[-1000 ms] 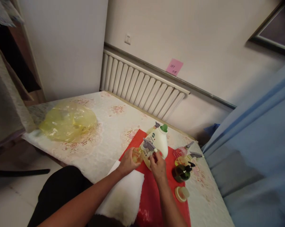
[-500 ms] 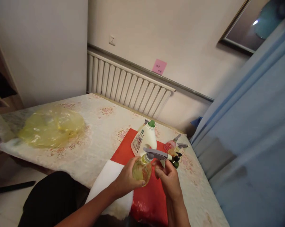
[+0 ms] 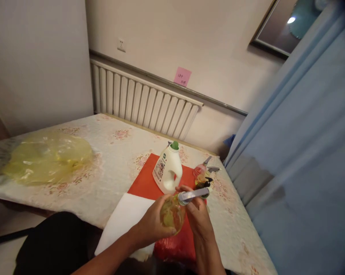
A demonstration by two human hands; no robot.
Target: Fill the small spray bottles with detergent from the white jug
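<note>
A clear spray bottle [image 3: 174,215] with a yellowish tint and a grey trigger head is tilted over the red mat. Around its body wraps my left hand [image 3: 149,223], with the thumb across the front. My right hand [image 3: 200,221] is closed at the bottle's neck and spray head, its fingers partly hidden behind them. Just beyond stands a large cream jug [image 3: 167,170] with a green cap and a printed label, upright on the red mat [image 3: 145,175]. A folded white cloth [image 3: 126,215] lies left of my hands.
Right of the jug are a pink spray bottle [image 3: 199,172] and a dark pump bottle [image 3: 203,185], among other bottles. A yellow plastic bag [image 3: 46,156] lies on the flowered tablecloth [image 3: 103,152]. A radiator [image 3: 143,101] runs behind; a blue curtain [image 3: 289,133] hangs at right.
The spray head has turned, its grey top now rising to the right. My right hand has moved in closer around the bottle's neck. The whole view has shifted slightly rightward.
</note>
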